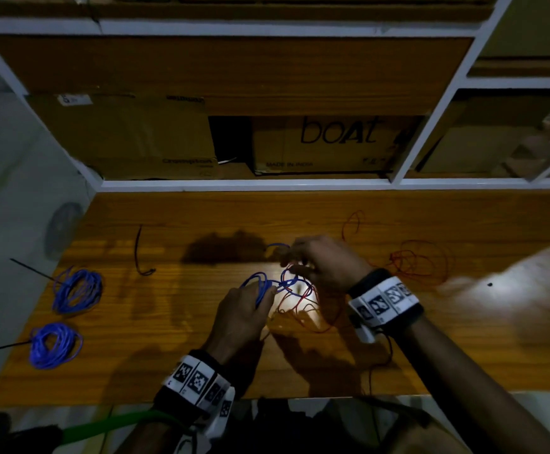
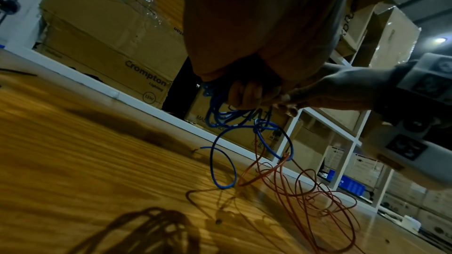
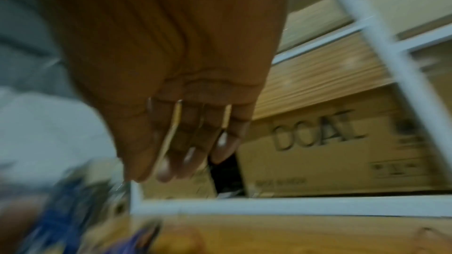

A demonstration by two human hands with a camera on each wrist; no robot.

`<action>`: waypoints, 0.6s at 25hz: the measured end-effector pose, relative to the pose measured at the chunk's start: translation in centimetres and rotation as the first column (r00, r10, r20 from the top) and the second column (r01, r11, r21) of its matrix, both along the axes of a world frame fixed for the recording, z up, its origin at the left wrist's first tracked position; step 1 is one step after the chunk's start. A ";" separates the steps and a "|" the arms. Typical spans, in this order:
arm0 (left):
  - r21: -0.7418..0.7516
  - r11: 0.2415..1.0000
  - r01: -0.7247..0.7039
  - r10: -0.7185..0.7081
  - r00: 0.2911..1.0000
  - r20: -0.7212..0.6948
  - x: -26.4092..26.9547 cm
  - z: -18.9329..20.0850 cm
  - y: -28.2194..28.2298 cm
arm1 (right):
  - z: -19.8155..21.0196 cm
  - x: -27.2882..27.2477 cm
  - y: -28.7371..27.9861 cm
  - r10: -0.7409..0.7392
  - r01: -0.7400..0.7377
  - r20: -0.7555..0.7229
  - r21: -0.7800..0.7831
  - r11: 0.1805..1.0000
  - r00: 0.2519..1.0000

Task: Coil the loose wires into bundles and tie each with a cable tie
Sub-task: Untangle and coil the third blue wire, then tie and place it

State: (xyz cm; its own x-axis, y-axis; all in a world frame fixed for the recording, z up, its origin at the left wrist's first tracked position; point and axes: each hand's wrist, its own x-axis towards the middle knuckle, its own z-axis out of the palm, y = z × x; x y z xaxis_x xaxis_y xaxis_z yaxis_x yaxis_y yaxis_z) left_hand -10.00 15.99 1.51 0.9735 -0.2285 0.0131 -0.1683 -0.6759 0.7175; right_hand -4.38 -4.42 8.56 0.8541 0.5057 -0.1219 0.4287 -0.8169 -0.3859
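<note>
My left hand (image 1: 250, 309) grips a bunch of blue wire (image 1: 260, 283) loops just above the wooden table (image 1: 168, 322). In the left wrist view the blue wire (image 2: 220, 115) hangs from my curled fingers (image 2: 247, 96), and its free end loops down to the table. Thin red wire (image 1: 303, 309) is tangled with it and lies loose underneath (image 2: 305, 190). My right hand (image 1: 299, 257) is close beyond the left and pinches a blue strand. That hand's fingertips (image 2: 291, 101) nearly touch the left hand. The right wrist view is blurred and shows only my fingers (image 3: 183, 152) held together.
Two coiled blue bundles (image 1: 77, 291) (image 1: 54, 345) with black ties lie at the table's left edge. A loose black cable tie (image 1: 139, 253) lies behind them. More red wire (image 1: 421, 260) is piled to the right. Cardboard boxes (image 1: 326, 145) fill the shelf behind.
</note>
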 end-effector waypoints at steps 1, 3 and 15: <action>0.018 1.000 0.011 -0.011 1.000 0.006 -0.1 0.2 -0.1 | -0.2 0.2 0.9 0.041 -0.043 -0.022 -0.069 0.997 0.999; 0.068 0.997 0.023 -0.026 0.999 0.034 -0.3 0.5 -0.2 | -0.5 0.4 2.0 0.110 -0.117 -0.050 -0.171 0.978 0.993; 0.383 0.921 0.067 -0.145 0.973 0.178 -1.3 0.1 0.1 | -3.0 1.2 0.7 -0.070 0.027 -0.390 -0.114 0.993 0.918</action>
State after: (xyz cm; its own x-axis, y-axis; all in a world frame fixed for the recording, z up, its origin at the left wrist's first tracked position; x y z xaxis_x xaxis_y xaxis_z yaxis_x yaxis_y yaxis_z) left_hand -11.27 16.05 1.62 0.9294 -0.3560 0.0978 -0.3665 -0.8575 0.3612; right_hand -3.20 -3.70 5.55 0.7499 0.4309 -0.5019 0.2188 -0.8776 -0.4266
